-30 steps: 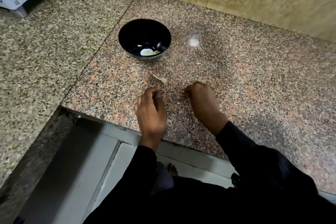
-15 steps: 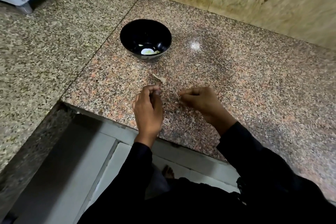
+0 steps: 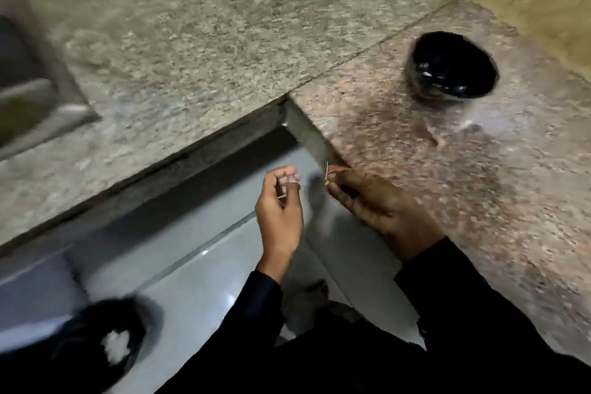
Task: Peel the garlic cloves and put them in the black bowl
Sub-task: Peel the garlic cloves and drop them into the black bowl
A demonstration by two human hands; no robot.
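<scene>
The view is motion-blurred. The black bowl (image 3: 419, 86) stands on the pink granite counter (image 3: 463, 195) at the upper right, and its contents are too smeared to make out. My left hand (image 3: 278, 205) is held over the floor, just off the counter's corner, with its fingertips pinching a small pale bit of garlic (image 3: 291, 181). To its right, my right hand (image 3: 367, 198) pinches a thin strip of garlic skin (image 3: 326, 172) at the counter's edge. The hands are a short way apart.
A grey granite counter (image 3: 192, 51) runs off to the left, with what looks like a steel sink (image 3: 22, 86) at its far end. On the grey tiled floor (image 3: 204, 269) at lower left sits a black container (image 3: 83, 352) with white scraps inside.
The view has swung left and down. Both hands have lifted off the pink counter and now hang past its corner over the floor; the bowl now sits far to the right.
</scene>
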